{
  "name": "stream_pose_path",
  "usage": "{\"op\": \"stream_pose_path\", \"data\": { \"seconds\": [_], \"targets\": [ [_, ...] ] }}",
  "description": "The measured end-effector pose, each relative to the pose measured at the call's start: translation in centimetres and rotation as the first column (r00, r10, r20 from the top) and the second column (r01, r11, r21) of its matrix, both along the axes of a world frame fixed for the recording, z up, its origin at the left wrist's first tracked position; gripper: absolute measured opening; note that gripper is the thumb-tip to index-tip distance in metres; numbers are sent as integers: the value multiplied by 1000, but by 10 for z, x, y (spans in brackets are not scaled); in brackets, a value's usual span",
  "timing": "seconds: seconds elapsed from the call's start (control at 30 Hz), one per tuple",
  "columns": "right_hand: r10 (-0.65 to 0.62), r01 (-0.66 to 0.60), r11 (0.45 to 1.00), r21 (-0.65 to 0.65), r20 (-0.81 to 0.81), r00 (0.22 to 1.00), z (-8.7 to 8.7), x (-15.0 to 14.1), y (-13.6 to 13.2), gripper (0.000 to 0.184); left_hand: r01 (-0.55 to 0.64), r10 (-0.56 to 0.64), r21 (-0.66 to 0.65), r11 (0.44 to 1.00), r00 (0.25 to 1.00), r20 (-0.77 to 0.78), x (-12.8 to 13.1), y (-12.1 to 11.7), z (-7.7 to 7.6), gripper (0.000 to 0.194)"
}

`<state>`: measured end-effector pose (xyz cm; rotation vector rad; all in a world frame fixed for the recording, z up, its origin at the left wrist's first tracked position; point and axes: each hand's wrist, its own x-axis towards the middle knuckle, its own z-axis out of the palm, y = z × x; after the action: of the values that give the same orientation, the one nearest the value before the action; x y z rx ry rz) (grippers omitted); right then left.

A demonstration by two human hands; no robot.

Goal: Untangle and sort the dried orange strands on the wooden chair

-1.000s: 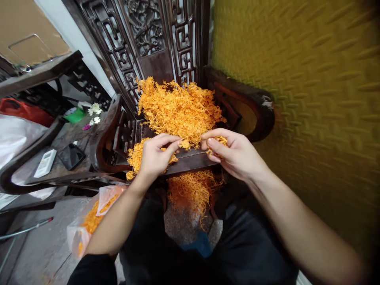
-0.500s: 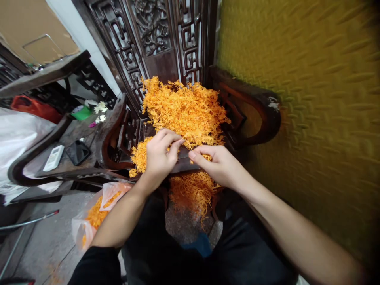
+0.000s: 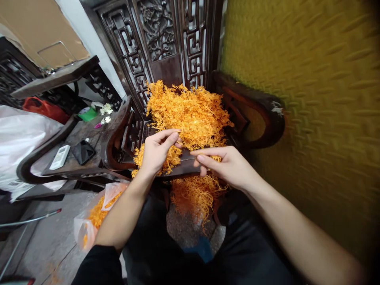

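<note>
My left hand [image 3: 158,150] pinches a thin orange strand [image 3: 186,131] between thumb and forefinger, and the strand points right over the heap. To its right, my right hand [image 3: 221,164] has thumb and forefinger pressed together; what lies between them is too small to name. Behind both hands a large heap of tangled, stringy orange strands [image 3: 190,111] covers the seat of a dark carved wooden chair [image 3: 184,171]. A smaller orange pile [image 3: 169,160] sits at the seat's front left, partly hidden by my left hand. More orange strands [image 3: 192,196] hang or lie below the seat's front edge.
At left, a wooden side surface [image 3: 75,140] holds a white device [image 3: 60,157], a black object [image 3: 83,152], a green roll [image 3: 88,114] and small flowers [image 3: 105,113]. A plastic bag [image 3: 84,227] with orange pieces is on the floor. A yellow textured panel [image 3: 311,99] stands right.
My hands have moved apart from close together over one strand. The left hand now holds a strand by itself, and the right hand's lower fingers have spread. The view has shifted slightly.
</note>
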<state>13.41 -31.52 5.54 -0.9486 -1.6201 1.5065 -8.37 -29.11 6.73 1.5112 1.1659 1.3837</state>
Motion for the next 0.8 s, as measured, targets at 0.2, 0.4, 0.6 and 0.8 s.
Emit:
{"op": "stream_pose_path", "data": {
  "seconds": [0.2,0.4,0.6,0.8],
  "targets": [
    [-85,83,995,-49,-53,995,-1,6,2,44,200,-164,-152,968,962,219,8,-9,7,24],
    [-39,26,993,117,111,993,4,6,3,42,304,-317,-121,945,941,-118,11,-18,10,21],
    [-56,-26,941,337,231,971,7,1,5,40,375,-220,198,906,814,-538,12,-18,9,19],
    [130,-205,952,229,303,944,8,13,9,47,527,-180,266,807,649,-740,1,-17,8,23]
  ]
}}
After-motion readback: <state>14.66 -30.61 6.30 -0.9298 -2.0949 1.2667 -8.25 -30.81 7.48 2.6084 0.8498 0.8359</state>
